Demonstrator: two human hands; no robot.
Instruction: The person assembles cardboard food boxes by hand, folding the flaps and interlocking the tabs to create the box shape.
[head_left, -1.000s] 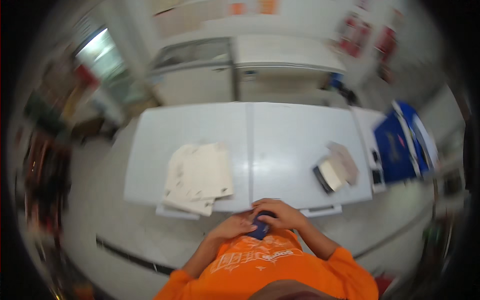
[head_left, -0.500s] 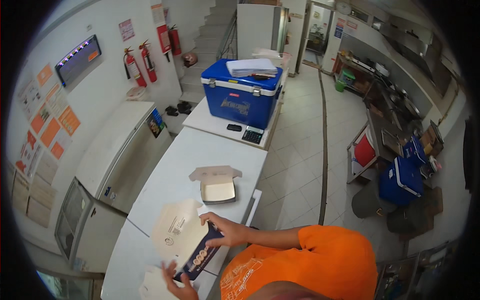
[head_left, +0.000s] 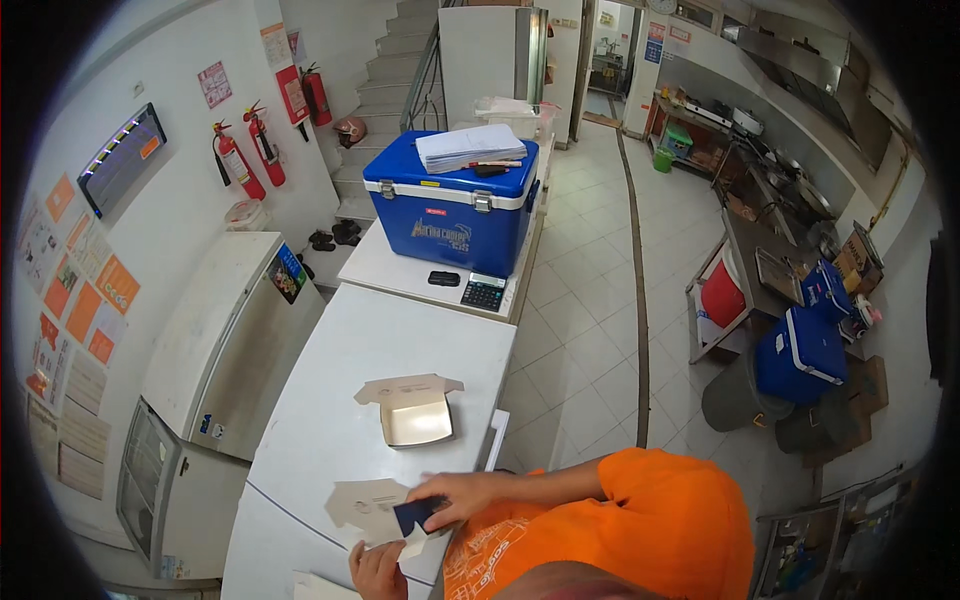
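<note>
A half-folded cardboard food box (head_left: 365, 508), cream inside and dark blue outside, is near the front of the white table. My right hand (head_left: 452, 500) grips its dark blue side wall from above, with the thumb against the outside. My left hand (head_left: 380, 570) is at the near end, its fingers bent on a pale end flap. Part of the box is hidden by my hands. Farther up the table stands a folded, open box (head_left: 418, 420), its lid tilted back. Pale flat cardboard (head_left: 318, 588) shows at the lower edge, beside my left hand.
A blue cooler (head_left: 450, 210) with papers (head_left: 470, 148) on top stands at the table's far end. A calculator (head_left: 485, 292) and a small black object (head_left: 444, 279) lie before it. A white chest freezer (head_left: 215, 330) flanks the left; tiled floor (head_left: 575, 340) runs along the right.
My right hand has turned the box's blue wall and folded it inward. My left hand has gone from spread fingers to holding the near flap. The view has shifted somewhat.
</note>
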